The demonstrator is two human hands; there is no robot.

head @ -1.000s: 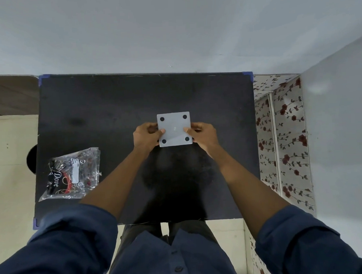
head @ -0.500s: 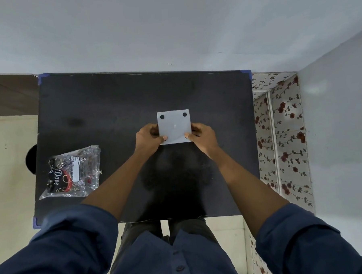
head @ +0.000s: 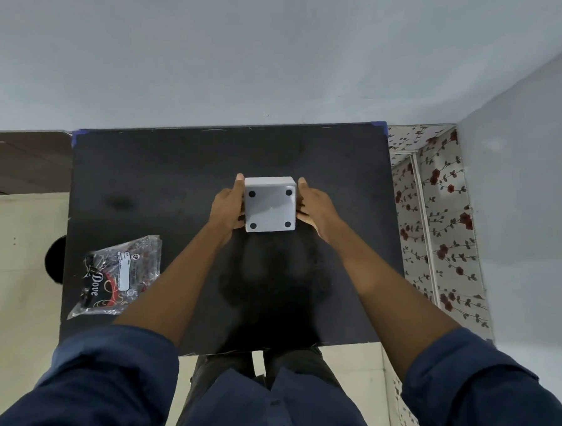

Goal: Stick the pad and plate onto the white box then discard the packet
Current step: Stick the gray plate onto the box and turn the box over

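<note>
Pale grey walls rise behind a black table (head: pixel 141 174), where the person stands with both forearms stretched out. Between the fingers sits the white box (head: pixel 270 207), its face with four dark dots tipped toward the camera; a second ago that face lay flat and the thumbs rested on it. Now the left hand (head: pixel 227 209) and the right hand (head: pixel 315 203) clamp opposite side walls, fingers pressed flat. No pad or plate shows on the box. Well off to the left of the fingers lies the clear packet (head: pixel 117 275), untouched, so sticking probably has not begun.
</note>
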